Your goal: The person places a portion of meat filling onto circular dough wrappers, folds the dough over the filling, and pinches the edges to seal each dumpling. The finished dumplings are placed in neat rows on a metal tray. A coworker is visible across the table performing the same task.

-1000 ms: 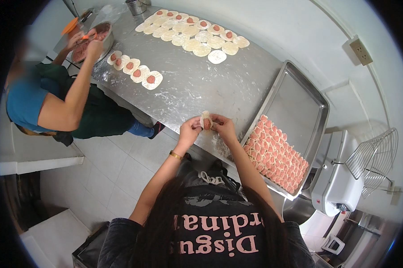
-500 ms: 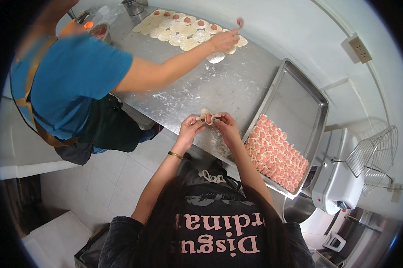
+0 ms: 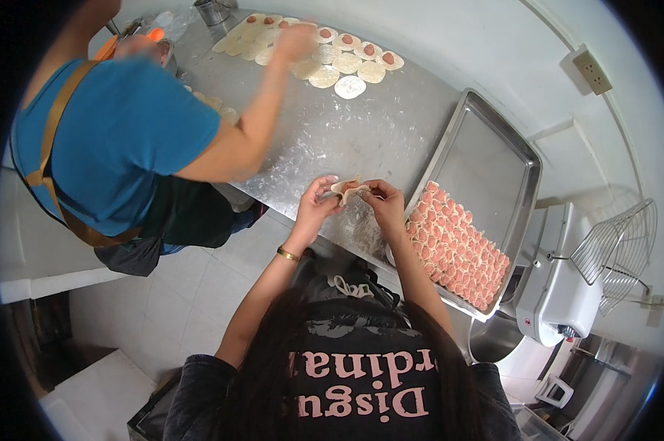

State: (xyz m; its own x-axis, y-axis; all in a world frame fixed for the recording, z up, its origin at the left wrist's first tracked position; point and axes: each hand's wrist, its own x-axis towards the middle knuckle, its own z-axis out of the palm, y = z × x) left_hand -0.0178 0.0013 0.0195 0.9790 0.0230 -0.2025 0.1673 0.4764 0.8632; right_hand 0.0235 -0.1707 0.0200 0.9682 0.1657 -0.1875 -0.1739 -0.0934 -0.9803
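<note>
Pale dough wrapper (image 3: 344, 194) cups pink filling (image 3: 351, 186) while the left hand (image 3: 314, 207) and right hand (image 3: 387, 206) pinch its edges above the steel bench (image 3: 332, 136), near a tray (image 3: 488, 158).

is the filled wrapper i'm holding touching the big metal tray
Apart: the head view shows the right hand and a strip of table between the filled wrapper and the metal tray.

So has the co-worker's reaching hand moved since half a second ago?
Yes. The co-worker's hand has moved left along the rows of round wrappers, from near their right end to around the middle.
</note>
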